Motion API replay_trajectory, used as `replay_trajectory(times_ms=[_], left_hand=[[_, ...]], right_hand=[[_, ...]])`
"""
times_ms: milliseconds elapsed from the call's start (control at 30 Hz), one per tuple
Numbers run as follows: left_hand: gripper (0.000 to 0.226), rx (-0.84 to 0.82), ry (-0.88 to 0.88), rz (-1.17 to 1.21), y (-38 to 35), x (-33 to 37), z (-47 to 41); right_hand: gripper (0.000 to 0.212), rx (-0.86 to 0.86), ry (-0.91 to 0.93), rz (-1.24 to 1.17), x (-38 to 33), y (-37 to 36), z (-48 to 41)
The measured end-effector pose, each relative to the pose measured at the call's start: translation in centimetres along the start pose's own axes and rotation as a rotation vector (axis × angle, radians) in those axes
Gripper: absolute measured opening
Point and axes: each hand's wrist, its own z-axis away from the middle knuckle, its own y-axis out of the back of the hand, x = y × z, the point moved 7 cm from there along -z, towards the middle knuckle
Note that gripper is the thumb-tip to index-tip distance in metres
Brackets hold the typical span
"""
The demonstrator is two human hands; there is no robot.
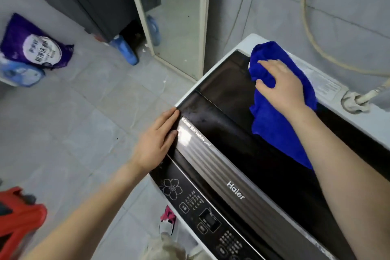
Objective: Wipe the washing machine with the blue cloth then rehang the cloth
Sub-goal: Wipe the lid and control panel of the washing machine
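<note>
A top-loading washing machine (232, 167) with a dark glass lid and a silver band fills the lower right. A blue cloth (272, 124) lies bunched on the lid near its far left corner. My right hand (278, 84) lies on top of the cloth, its fingers curled into the bunched fabric and pressing it on the lid. My left hand (157, 141) rests flat with straight fingers against the machine's left edge, beside the silver band.
A hose (358, 99) enters the machine's white back panel at right. A purple detergent bag (35, 46) and blue bottles (126, 50) stand on the tiled floor at left. A red object (19, 217) is at lower left. A mirror panel (179, 17) leans behind the machine.
</note>
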Motion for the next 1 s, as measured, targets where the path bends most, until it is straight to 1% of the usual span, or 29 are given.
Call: replay_trajectory(times_ms=[67,133,233,300,367,500,567,700,833,900,933,1000], left_hand=[[0.052,0.031,0.049,0.071,0.2,-0.4,0.4],[0.049,0.068,0.096,0.134,0.6,-0.9,0.7],[0.049,0.113,0.172,0.254,1.3,-2.1,1.7],[0.047,0.123,0.267,0.312,1.7,-3.4,2.9],[0.042,0.118,0.364,0.343,1.8,-4.7,4.3],[0.037,0.112,0.491,0.435,1.7,-6.5,6.8],[0.037,0.117,0.518,0.477,1.6,-6.9,7.4],[0.034,0.112,0.497,0.502,2.0,-7.4,7.1],[0.033,-0.004,0.418,0.502,2.1,-8.4,5.6],[0.033,-0.082,0.354,0.481,2.0,-8.8,4.9],[0.033,-0.136,0.313,0.457,2.0,-8.9,4.4],[0.029,-0.262,0.222,0.412,2.2,-9.5,3.5]], right_hand=[[0.051,-0.052,0.062,0.013,-3.3,-2.8,-1.4],[0.047,-0.118,0.171,0.004,-7.4,-5.8,-1.6],[0.038,-0.192,0.379,-0.004,-13.9,-10.1,0.2],[0.032,-0.241,0.478,0.029,-17.0,-12.7,2.2],[0.027,-0.265,0.512,0.052,-18.4,-13.7,3.4],[0.027,-0.258,0.522,0.058,-18.6,-13.6,3.5],[0.025,-0.257,0.513,0.043,-18.6,-13.5,3.6],[0.027,-0.244,0.474,0.027,-18.8,-13.3,3.7],[0.025,-0.223,0.376,0.026,-18.9,-13.8,3.4],[0.024,-0.159,0.287,0.028,-18.9,-13.9,3.4],[0.025,-0.105,0.215,0.014,-18.8,-14.0,3.5],[0.029,0.058,0.026,-0.033,-18.6,-14.1,4.1]])
